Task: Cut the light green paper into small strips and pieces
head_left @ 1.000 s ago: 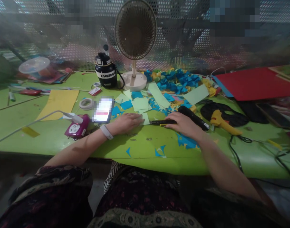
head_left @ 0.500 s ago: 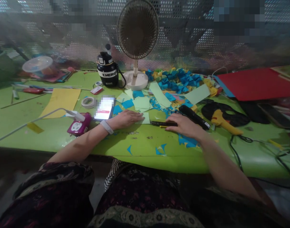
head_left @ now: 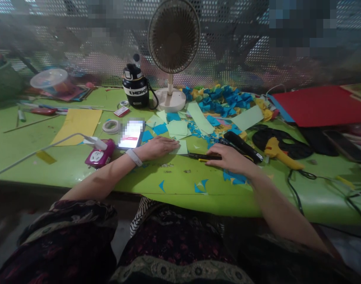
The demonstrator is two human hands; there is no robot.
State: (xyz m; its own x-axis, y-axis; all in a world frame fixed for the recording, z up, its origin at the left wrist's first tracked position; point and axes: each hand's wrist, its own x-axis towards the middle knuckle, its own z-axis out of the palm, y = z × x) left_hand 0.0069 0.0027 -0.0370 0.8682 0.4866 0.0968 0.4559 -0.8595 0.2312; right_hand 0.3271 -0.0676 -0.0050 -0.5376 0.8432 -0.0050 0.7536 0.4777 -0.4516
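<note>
My left hand (head_left: 157,148) lies flat on the green tabletop, its fingertips against a pale green paper sheet (head_left: 182,147). My right hand (head_left: 229,158) sits over a black utility knife (head_left: 204,156), which points left towards that sheet, and appears to grip it. Just beyond my right hand lies a thick black marker-like tool (head_left: 243,146). Blue paper scraps (head_left: 235,177) lie under and below my right wrist. A phone with a blurred, lit screen (head_left: 131,134) lies beside my left hand.
On the green table (head_left: 35,157) stand a fan (head_left: 173,35), a black bottle (head_left: 136,86), and a heap of blue and yellow paper pieces (head_left: 218,100). Also there are a pink socket (head_left: 100,154), tape roll (head_left: 111,126), yellow card (head_left: 78,126), yellow glue gun (head_left: 279,148), and red card (head_left: 319,105).
The view has drifted slightly, so the table sits a little further right in the frame. Both hands stay in nearly the same places, and the knife lies a little more level.
</note>
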